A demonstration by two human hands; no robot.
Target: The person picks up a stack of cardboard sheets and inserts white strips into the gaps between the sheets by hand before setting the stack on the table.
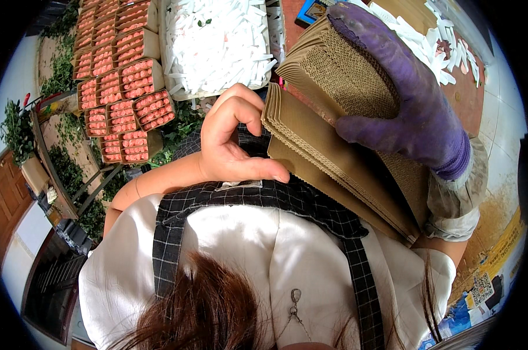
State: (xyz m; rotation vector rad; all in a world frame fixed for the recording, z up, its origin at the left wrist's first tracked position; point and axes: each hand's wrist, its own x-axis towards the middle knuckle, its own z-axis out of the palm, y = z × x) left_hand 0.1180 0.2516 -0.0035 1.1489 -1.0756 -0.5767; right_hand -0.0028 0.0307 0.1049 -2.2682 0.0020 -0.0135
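Brown hair point(217, 303) hangs over your white shirt point(235, 230), nearest the camera.
Your right hand point(421, 102) (gloved in purple) clasps the cardboard stack point(340, 73) in front of you, thumb spread from the fingers across it; your bare left hand point(218, 146) curls its fingers, thumb apart, by the stack's left edge, though you cannot tell whether they touch. White strips point(214, 46) fill a tray point(205, 93) beyond.

The right hand point(415, 96) blocks part of the gap between cardboard sheets point(334, 154) and cardboard stack point(357, 67).
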